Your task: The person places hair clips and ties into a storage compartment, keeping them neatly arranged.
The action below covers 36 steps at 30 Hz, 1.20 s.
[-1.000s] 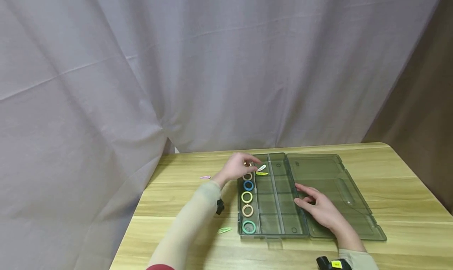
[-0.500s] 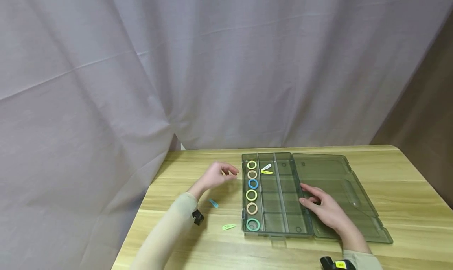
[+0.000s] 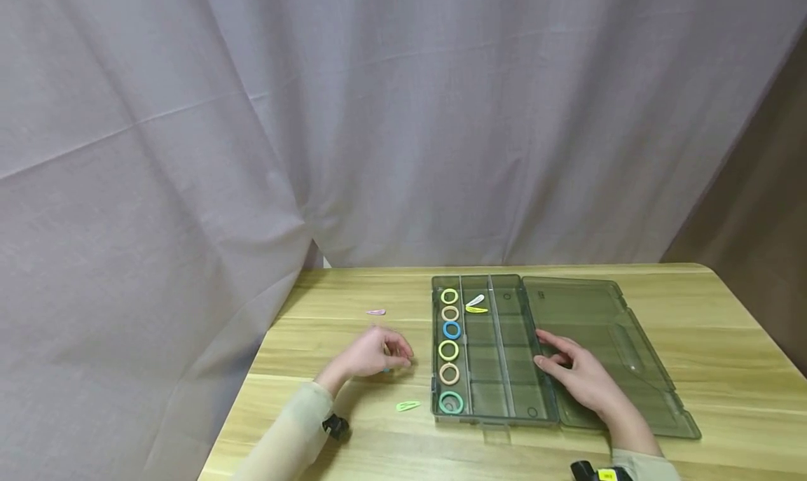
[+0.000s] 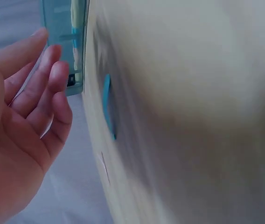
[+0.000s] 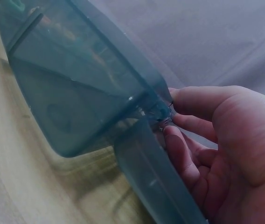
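Note:
My left hand (image 3: pixel 372 353) is over the table just left of the storage box, fingers loosely bent with nothing between them. Below it lies a blue snap hair clip (image 4: pixel 106 102), mostly hidden by the hand in the head view. My right hand (image 3: pixel 580 376) has its thumb and index fingertips against the hinge side of the translucent grey-green storage box (image 3: pixel 520 355). White (image 3: pixel 477 300) and yellow hair clips (image 3: pixel 478 310) lie together in the middle column's far compartment. Several coloured rings (image 3: pixel 449 350) fill the left column.
A pink hair clip (image 3: pixel 376 312) lies on the wooden table (image 3: pixel 353 439) beyond the left hand, and a green one (image 3: pixel 408 405) nearer the front. The box's lid (image 3: pixel 586 309) lies flat, folded out to the right. A grey curtain (image 3: pixel 403 152) hangs behind the table.
My left hand has come back from over the box's far-left compartments, leftward and nearer, to above the blue clip. The white clip stays in the box. The right hand keeps its place at the hinge.

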Each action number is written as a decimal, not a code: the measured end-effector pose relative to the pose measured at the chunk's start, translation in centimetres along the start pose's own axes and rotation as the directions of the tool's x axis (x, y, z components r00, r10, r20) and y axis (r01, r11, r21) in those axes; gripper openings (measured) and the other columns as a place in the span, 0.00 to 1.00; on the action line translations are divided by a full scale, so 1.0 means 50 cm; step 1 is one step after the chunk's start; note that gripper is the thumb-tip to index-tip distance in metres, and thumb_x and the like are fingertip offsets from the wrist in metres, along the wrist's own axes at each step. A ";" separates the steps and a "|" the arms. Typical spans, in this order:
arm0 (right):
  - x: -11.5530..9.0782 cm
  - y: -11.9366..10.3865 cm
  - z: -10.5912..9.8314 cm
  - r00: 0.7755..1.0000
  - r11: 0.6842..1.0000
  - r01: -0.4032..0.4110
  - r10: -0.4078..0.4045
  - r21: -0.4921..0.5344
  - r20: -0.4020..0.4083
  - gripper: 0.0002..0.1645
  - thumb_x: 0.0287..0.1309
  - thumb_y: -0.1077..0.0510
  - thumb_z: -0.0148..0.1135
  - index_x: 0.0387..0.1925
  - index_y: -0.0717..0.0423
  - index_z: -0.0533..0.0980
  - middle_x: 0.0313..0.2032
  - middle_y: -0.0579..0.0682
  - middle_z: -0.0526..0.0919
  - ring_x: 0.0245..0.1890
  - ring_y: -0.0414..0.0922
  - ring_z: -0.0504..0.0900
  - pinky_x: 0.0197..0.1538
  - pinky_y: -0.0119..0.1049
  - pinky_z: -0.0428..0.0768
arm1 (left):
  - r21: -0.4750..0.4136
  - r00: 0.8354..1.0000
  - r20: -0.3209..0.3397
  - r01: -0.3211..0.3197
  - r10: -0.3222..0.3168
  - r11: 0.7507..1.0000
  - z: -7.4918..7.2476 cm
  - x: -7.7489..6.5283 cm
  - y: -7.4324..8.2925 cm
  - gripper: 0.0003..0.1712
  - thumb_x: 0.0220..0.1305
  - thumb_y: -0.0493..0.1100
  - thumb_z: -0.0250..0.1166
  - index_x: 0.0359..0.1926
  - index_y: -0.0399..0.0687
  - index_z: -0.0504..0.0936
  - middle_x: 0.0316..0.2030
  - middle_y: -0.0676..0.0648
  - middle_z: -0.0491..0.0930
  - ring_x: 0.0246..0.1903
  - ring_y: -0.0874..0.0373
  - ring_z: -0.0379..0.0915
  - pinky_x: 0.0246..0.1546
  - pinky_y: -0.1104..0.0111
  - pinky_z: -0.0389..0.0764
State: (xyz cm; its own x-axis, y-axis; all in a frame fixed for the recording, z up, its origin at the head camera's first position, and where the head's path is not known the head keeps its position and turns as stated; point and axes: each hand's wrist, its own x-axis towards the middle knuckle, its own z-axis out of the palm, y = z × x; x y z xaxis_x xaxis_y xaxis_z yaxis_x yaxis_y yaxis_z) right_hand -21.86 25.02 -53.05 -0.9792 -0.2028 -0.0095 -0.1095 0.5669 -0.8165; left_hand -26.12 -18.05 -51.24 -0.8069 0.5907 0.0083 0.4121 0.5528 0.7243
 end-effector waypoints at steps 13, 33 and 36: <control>-0.001 -0.001 0.002 1.000 1.000 0.004 -0.004 0.006 -0.006 0.42 0.75 0.45 0.66 0.80 0.59 0.65 0.71 0.61 0.74 0.53 0.47 0.80 0.56 0.48 0.76 | 0.098 0.988 0.147 -0.051 0.036 0.994 0.038 -0.037 0.020 0.09 0.57 0.37 0.83 0.36 0.47 0.89 0.27 0.64 0.82 0.27 0.72 0.77 0.34 0.75 0.82; 0.000 0.000 0.001 1.000 1.000 -0.010 0.010 0.005 0.001 0.42 0.75 0.45 0.66 0.80 0.59 0.65 0.71 0.61 0.74 0.52 0.47 0.79 0.55 0.45 0.75 | 0.232 0.983 0.179 -0.015 -0.028 0.973 0.062 -0.047 0.042 0.12 0.50 0.40 0.87 0.27 0.53 0.89 0.22 0.67 0.77 0.23 0.75 0.71 0.30 0.79 0.77; 0.000 -0.001 0.001 1.000 1.000 -0.010 0.010 0.008 0.006 0.42 0.75 0.45 0.66 0.80 0.59 0.64 0.71 0.61 0.73 0.53 0.47 0.79 0.56 0.47 0.75 | 0.237 0.983 0.181 -0.012 -0.032 0.971 0.062 -0.050 0.045 0.12 0.51 0.40 0.87 0.27 0.53 0.89 0.22 0.67 0.78 0.23 0.75 0.71 0.30 0.79 0.77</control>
State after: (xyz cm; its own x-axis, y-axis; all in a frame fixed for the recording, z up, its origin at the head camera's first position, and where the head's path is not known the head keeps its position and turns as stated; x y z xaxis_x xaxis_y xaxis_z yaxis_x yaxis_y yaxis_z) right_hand -21.85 24.95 -53.06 -0.9792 -0.2020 -0.0207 -0.0986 0.5624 -0.8209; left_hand -21.88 -16.45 -51.74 -0.7295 0.6695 -0.1399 0.5104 0.6690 0.5403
